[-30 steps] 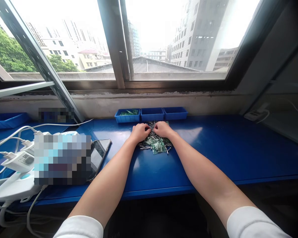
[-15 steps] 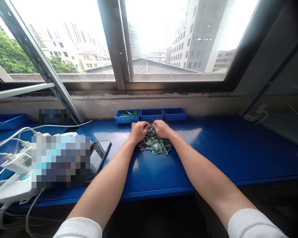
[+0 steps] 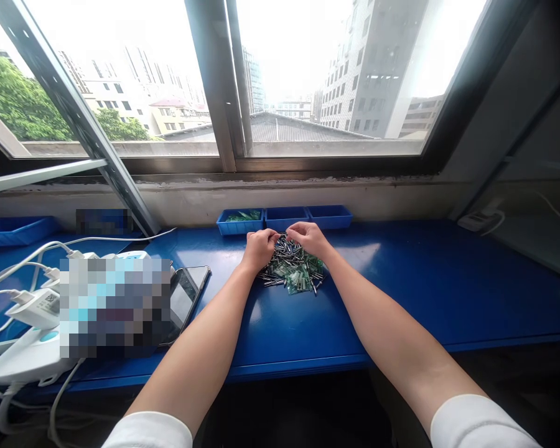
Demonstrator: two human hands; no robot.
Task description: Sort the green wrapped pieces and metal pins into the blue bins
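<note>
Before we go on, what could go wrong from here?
Possible risks:
1. The left grip and right grip are close together at the loose pile, so a nudge might scatter metal pins across the blue table.
2. Green pieces lie mixed among the pins, so one kind could be picked up for the other.
3. The phone lies beside the left forearm; a sideways swing might knock it.

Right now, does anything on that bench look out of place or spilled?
Only the heaped metal parts and green pieces look untidy: they lie jumbled on the blue bench, outside the blue bins, with a few metal parts straying at the near side. Nothing else stands out.
</note>
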